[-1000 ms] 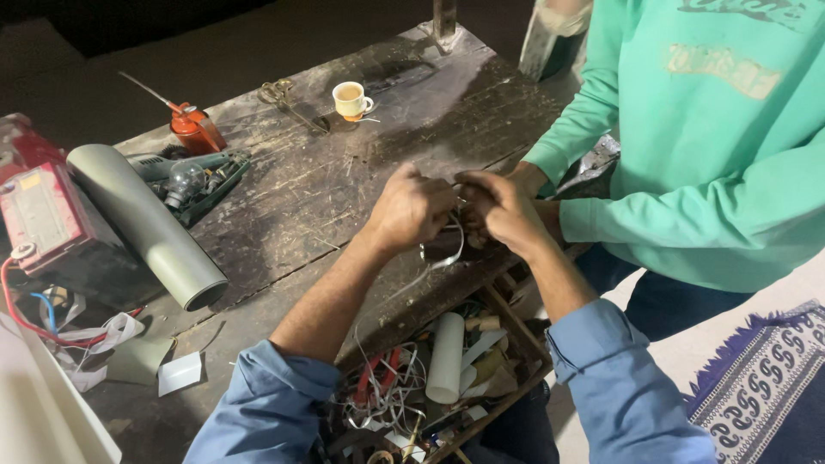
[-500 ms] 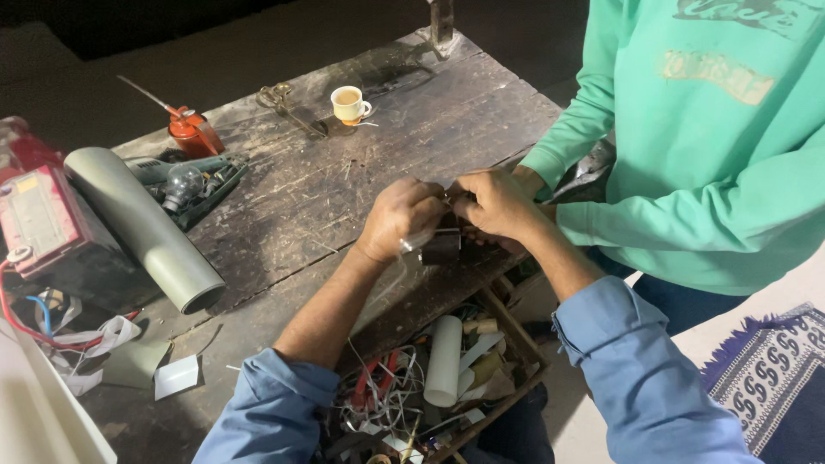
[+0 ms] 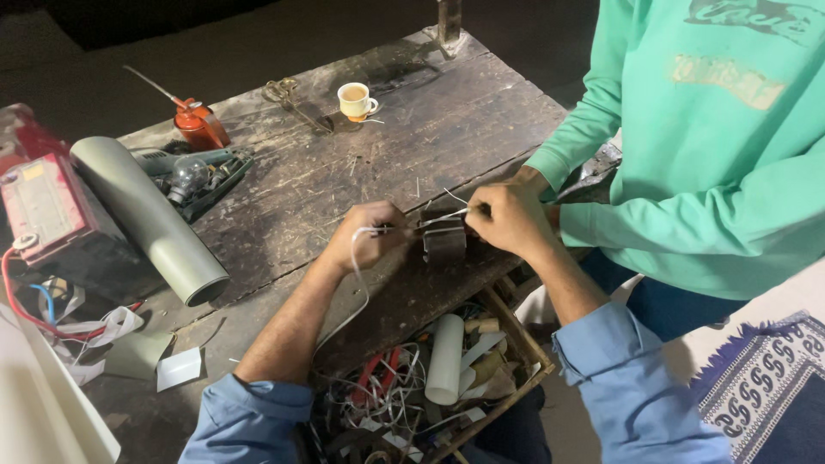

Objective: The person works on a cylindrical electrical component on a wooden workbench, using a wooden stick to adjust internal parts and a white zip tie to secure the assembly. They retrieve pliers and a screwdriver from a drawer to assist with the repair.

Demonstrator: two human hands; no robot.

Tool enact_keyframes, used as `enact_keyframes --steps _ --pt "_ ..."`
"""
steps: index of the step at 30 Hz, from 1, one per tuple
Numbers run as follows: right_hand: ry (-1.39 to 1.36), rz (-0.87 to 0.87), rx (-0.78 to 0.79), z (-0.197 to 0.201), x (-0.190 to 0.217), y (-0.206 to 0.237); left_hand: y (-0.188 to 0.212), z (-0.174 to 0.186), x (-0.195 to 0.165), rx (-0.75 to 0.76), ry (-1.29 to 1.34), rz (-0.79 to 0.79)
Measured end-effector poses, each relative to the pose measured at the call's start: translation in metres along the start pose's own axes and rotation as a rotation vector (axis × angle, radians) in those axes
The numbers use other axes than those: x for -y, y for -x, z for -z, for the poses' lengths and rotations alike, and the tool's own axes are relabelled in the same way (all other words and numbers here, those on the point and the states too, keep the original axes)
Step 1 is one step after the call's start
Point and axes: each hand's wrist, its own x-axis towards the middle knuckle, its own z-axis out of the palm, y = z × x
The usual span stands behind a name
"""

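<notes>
At the far left sits a red box [image 3: 43, 206] with red and blue wires [image 3: 34, 301] coming out near it. Just beside it lies a long grey pipe [image 3: 146, 219], tilted across the old wooden table [image 3: 447, 112]. Near the pipe's low end lie some bits of white paper [image 3: 179, 368]. Farther back stands a red oil can [image 3: 198, 125] with a thin spout. Just to its right is a dark green power tool [image 3: 193, 172]. Farther along the far side lie old scissors [image 3: 288, 94], and next to them stands a small cup [image 3: 355, 100] with a brown drink in it.

In the middle, the left hand [image 3: 365, 236] is closed tight on a thin white strip [image 3: 357, 283]. The strip hangs down from the hand in a long curve toward the near edge of the table. Just right of this hand stands a small dark metal block [image 3: 444, 243], near the table's near edge. The right hand [image 3: 507, 219] is touching the top of the block and pinches the strip's other end there.

Below the table edge is a wooden box [image 3: 516, 339] full of wires, scraps and a white tube [image 3: 447, 359].

On the right stands another person in a green sweater [image 3: 687, 163], very close to the table. One of their hands [image 3: 528, 179] peeks out just behind the right hand. At the near right corner lies a blue and white rug [image 3: 765, 387].
</notes>
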Motion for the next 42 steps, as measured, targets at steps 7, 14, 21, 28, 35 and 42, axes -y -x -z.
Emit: enact_keyframes --steps 7,14,21,28,35,42 --pt "-1.036 -0.268 0.092 -0.040 0.021 -0.012 0.008 -0.017 -0.003 -0.093 0.768 0.182" --pt "-1.301 -0.655 0.090 -0.036 0.040 -0.025 0.010 -0.037 0.002 -0.259 1.404 0.307" --pt "-1.250 -0.649 0.070 -0.055 0.039 -0.029 -0.001 -0.044 -0.006 -0.303 1.325 0.335" --pt "-1.104 -0.482 -0.182 -0.086 0.033 -0.021 -0.003 -0.044 -0.008 -0.360 1.003 0.443" --pt "-0.843 -0.346 -0.274 -0.084 0.035 -0.017 0.012 -0.038 -0.023 -0.237 0.463 0.435" --pt "-0.720 -0.368 -0.275 -0.079 0.046 -0.022 0.022 -0.045 -0.018 -0.276 0.413 0.284"
